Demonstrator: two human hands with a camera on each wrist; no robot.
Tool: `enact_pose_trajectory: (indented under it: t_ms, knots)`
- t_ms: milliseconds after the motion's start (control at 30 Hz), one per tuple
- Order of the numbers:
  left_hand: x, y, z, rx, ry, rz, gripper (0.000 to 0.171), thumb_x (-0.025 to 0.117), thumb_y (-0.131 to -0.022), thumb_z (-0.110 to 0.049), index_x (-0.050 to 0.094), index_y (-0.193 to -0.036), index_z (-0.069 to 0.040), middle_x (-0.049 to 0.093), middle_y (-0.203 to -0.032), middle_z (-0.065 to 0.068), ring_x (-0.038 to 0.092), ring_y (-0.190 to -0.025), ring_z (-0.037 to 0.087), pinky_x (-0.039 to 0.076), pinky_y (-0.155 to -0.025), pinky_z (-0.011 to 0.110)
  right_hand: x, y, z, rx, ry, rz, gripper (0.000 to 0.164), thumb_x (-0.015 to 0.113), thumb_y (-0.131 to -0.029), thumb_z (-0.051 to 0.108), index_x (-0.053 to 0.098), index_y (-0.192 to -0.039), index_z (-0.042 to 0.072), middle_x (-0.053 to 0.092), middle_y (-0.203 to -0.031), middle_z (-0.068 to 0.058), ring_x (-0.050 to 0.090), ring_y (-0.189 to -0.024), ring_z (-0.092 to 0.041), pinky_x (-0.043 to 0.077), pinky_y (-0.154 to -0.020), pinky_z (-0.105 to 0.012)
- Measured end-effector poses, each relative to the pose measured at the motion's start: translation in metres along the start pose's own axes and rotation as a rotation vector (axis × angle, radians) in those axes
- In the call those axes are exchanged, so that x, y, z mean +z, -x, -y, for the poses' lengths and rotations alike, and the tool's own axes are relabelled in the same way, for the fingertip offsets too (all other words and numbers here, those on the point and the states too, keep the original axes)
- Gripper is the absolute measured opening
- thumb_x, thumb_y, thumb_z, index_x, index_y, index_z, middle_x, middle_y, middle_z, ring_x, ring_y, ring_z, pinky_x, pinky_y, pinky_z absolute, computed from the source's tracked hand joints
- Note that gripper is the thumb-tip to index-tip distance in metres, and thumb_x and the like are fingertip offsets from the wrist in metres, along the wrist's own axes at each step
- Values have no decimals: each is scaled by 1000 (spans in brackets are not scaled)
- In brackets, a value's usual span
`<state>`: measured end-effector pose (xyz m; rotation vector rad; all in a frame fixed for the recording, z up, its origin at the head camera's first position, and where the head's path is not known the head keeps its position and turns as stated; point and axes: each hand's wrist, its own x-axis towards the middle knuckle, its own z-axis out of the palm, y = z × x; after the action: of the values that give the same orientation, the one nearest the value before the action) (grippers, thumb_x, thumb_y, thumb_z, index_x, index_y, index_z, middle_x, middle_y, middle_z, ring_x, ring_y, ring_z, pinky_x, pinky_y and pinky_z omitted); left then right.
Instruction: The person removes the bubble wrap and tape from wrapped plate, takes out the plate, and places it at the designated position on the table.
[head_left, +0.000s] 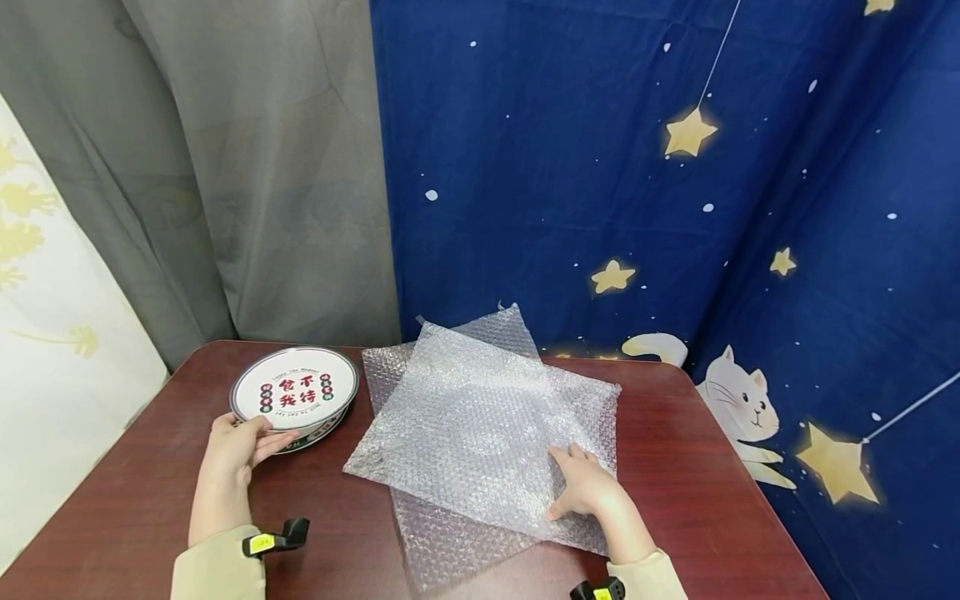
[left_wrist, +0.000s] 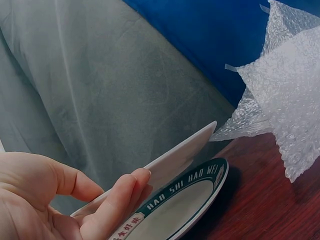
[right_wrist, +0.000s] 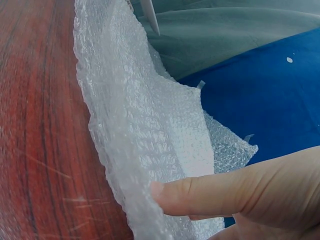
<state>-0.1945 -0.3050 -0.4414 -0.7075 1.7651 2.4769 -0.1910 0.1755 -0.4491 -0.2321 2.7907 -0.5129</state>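
Note:
On the left of the head view, my left hand (head_left: 234,448) pinches the near edge of a white plate (head_left: 302,390) with red characters, thumb above and fingers beneath. In the left wrist view this plate is tilted up over a second plate (left_wrist: 192,202), which has a green lettered rim and sits below it. My right hand (head_left: 588,483), fingers spread, rests on the right part of a sheet of bubble wrap (head_left: 472,425). Another bubble wrap sheet (head_left: 457,537) lies under it at a different angle.
Everything lies on a reddish-brown wooden table (head_left: 675,500). Behind it hang a grey curtain (head_left: 300,167) and a blue curtain (head_left: 540,167) with stars and a cat. The bubble wrap reaches the table's back edge, just right of the plates.

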Motion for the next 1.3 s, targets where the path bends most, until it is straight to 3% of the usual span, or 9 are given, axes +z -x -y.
enact_pose_trajectory:
  t_ms: [100,267,433,600,900,1067,1300]
  knots:
    - [-1,0,1,-2,-17,-27,72,33,-91,7,-11,-146,2,47,-104,24,70,-68,24,56,-72,35,0,0,0,2,-1,1,97,92,-58,24,45,-140,2,29,-144,-35,25,-131,-54,30,-96,-70]
    - [-3,-1,2,-7,-27,-41,76,33,-90,8,-18,-146,2,36,-117,29,70,-68,24,56,-72,35,0,-1,0,1,2,1,97,92,-58,24,45,-140,2,29,-144,-35,25,-131,-54,30,-96,-70]
    - [-6,-3,3,3,-28,-41,77,33,-90,7,-21,-146,2,38,-115,31,70,-69,25,56,-73,36,0,0,0,-1,5,0,97,92,-58,24,45,-140,2,29,-143,-35,26,-130,-54,29,-96,-70]
    - [-10,-4,6,5,-16,-39,80,32,-91,7,-26,-144,-2,32,-124,32,70,-70,26,56,-74,38,-1,1,1,-3,-1,2,96,92,-59,24,45,-140,2,29,-143,-36,26,-130,-54,30,-96,-70]
    - [-13,-6,8,-6,-33,-55,75,33,-91,7,-18,-146,4,39,-111,30,70,-69,26,56,-73,38,1,1,0,-4,-1,2,96,92,-58,24,45,-140,2,30,-143,-35,26,-130,-54,31,-95,-70]
    - [-16,-7,9,-12,-29,-42,78,32,-90,6,-23,-145,1,34,-119,31,70,-70,25,56,-74,37,0,1,0,-7,-2,2,97,92,-58,24,45,-140,2,30,-143,-36,26,-130,-54,31,-95,-70]
    - [-18,-7,12,6,-121,-50,76,31,-92,4,-25,-143,4,32,-125,36,70,-69,25,56,-72,36,0,0,0,-6,-1,5,96,91,-59,25,45,-140,2,29,-143,-36,25,-130,-54,30,-95,-71]
